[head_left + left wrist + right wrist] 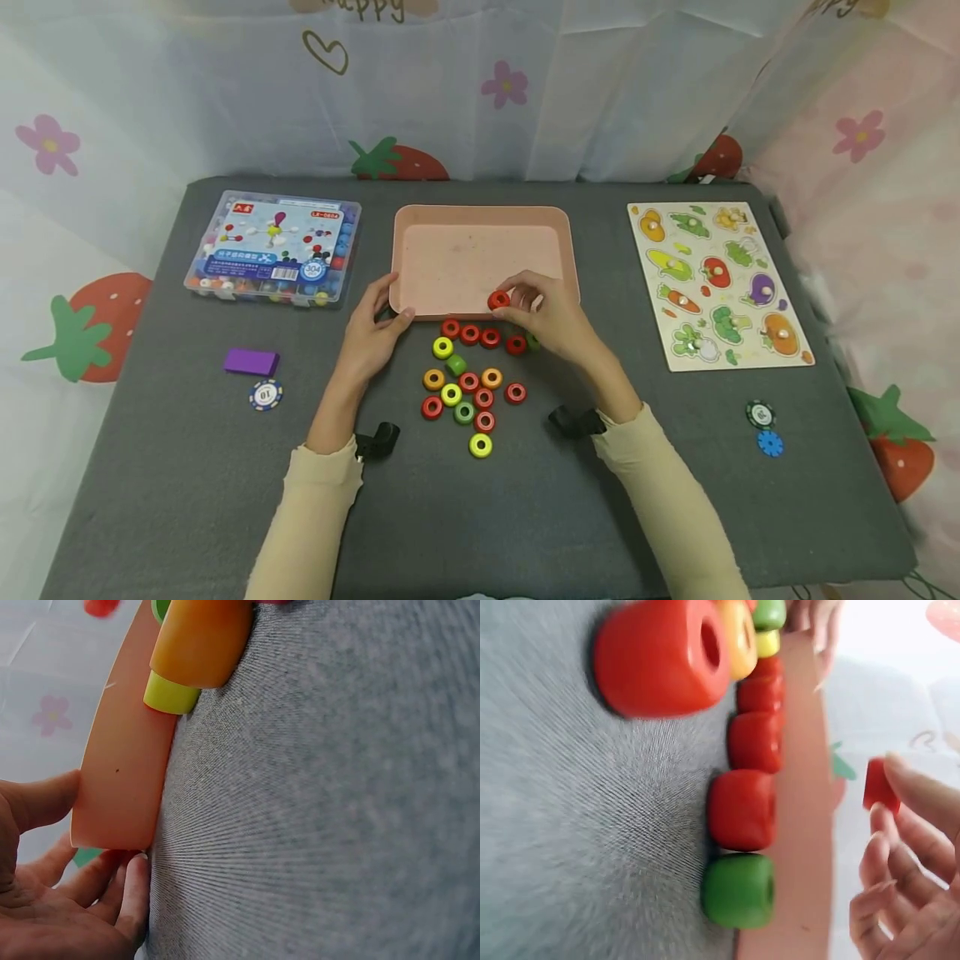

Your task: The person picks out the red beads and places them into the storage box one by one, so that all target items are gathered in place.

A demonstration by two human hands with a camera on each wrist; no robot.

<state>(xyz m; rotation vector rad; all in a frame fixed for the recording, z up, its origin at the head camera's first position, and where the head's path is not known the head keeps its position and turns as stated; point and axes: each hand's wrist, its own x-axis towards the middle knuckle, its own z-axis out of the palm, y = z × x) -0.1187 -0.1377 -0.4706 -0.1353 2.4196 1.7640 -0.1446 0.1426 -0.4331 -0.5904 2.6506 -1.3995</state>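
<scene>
A shallow pink tray [450,267] lies in the middle of the dark table. My left hand [369,333] holds its near left corner, thumb on the near rim and fingers along the left side. Over the tray's near right part, my right hand [553,323] pinches a red bead [881,785] between thumb and fingers, above the rim. Loose beads with holes lie in front of the tray: several red, with yellow ones such as this yellow bead [481,446], an orange bead [433,379] and a green bead [739,891]. My right hand partly covers that green bead in the head view.
At the left are a clear-lidded box [273,247] of coloured balls, a purple block [251,362] and a blue-white chip [266,395]. On the right lie a vegetable puzzle board [712,292], a dark green chip [761,413] and a blue chip [770,443]. A printed curtain [600,100] hangs behind.
</scene>
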